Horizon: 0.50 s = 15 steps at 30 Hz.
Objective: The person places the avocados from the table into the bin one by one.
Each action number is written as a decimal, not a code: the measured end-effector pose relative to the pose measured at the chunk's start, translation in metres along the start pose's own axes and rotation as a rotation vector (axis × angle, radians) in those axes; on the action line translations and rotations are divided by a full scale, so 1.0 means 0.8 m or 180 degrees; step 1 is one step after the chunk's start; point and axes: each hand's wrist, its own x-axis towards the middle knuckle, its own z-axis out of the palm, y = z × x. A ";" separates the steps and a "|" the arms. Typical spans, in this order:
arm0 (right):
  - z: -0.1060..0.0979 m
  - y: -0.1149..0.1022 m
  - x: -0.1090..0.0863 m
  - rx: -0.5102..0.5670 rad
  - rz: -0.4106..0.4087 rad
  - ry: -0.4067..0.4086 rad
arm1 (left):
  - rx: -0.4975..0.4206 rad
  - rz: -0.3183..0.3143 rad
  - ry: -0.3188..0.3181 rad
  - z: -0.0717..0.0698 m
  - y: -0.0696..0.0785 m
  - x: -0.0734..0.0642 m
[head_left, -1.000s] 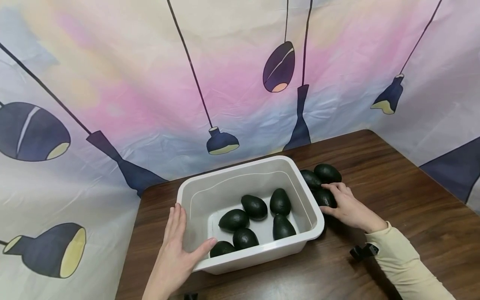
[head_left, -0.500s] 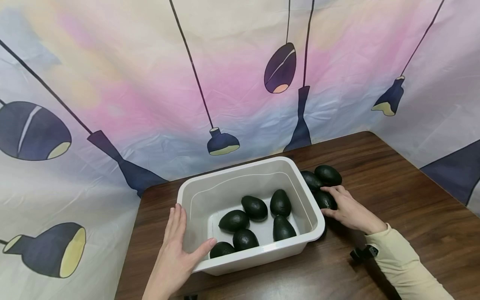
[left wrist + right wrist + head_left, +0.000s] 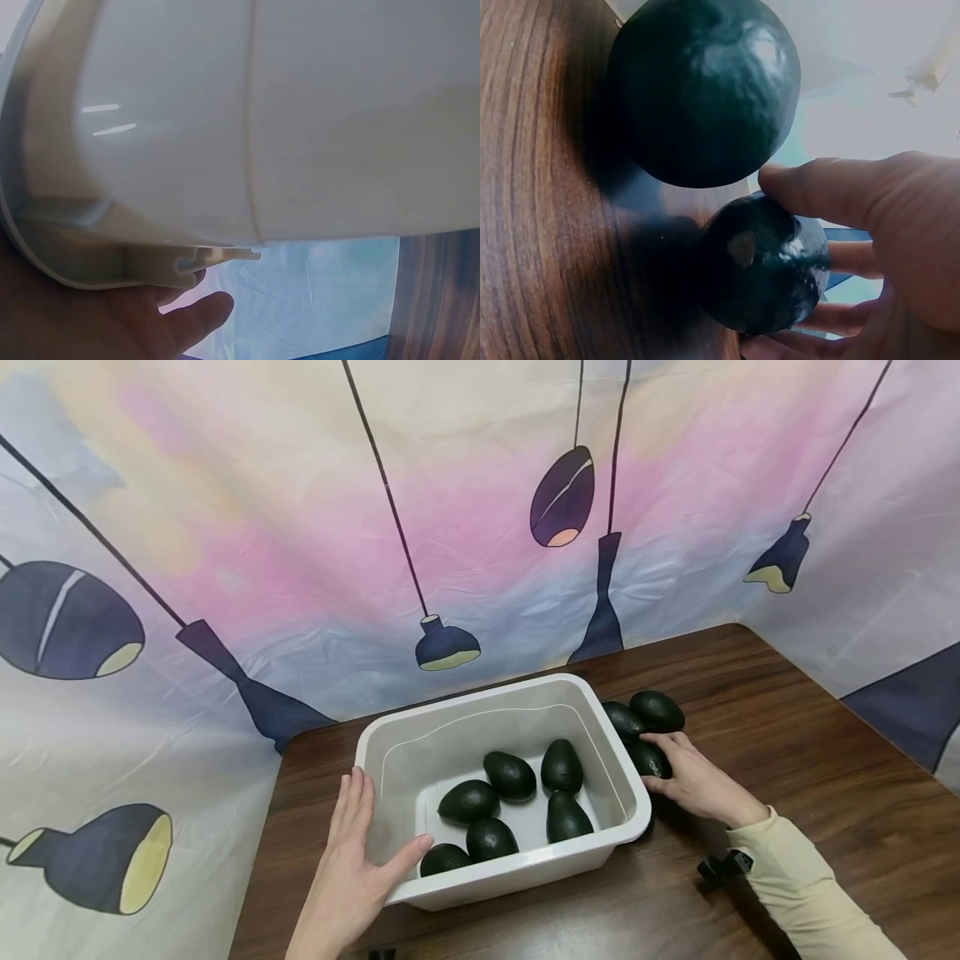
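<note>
A light grey plastic tub (image 3: 517, 875) stands on the table with several dark green avocados (image 3: 510, 777) lying on its floor. My left hand (image 3: 345, 852) rests on the tub's left end, fingers extended along the rim and thumb over the front corner. In the left wrist view the fingers (image 3: 199, 319) show under the rim. To the right of the tub, my right hand (image 3: 701, 781) holds an avocado (image 3: 772, 270) between thumb and fingers, low at the table. Another avocado (image 3: 705, 90) sits close beside it in the right wrist view.
Two more avocados, a farther one (image 3: 657, 711) and one against the tub (image 3: 621, 720), lie beyond my right hand. The brown wooden table (image 3: 810, 760) reaches back to a printed cloth backdrop (image 3: 480, 527). A black device (image 3: 723, 867) is on my right wrist.
Both hands stay almost where they were, the right one keeping its place at the avocado. The head view shifts very slightly.
</note>
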 end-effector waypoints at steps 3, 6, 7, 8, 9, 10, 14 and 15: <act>0.001 0.001 0.000 0.0009 -0.0022 0.0000 | -0.0023 0.0005 -0.0010 0.000 0.000 0.000; 0.002 0.001 0.001 0.0019 -0.0055 0.0015 | -0.0038 0.0023 -0.0007 0.001 0.000 0.000; 0.002 0.001 0.001 0.0020 -0.0063 0.0022 | -0.0036 0.0033 0.0001 0.001 0.000 0.000; 0.002 0.002 0.001 0.0019 -0.0065 0.0018 | -0.0039 0.0038 0.0005 0.001 -0.001 0.000; 0.001 0.002 0.001 0.0016 -0.0068 0.0023 | -0.0039 0.0045 0.0010 0.001 -0.001 0.000; 0.001 0.002 0.001 0.0012 -0.0071 0.0030 | -0.0037 0.0051 0.0015 0.001 -0.001 0.000; -0.001 0.003 0.001 -0.0004 -0.0094 0.0051 | -0.0029 0.0048 0.0012 0.001 -0.002 0.001; -0.001 0.003 0.001 -0.0008 -0.0110 0.0062 | -0.0028 0.0051 0.0014 0.001 -0.002 0.002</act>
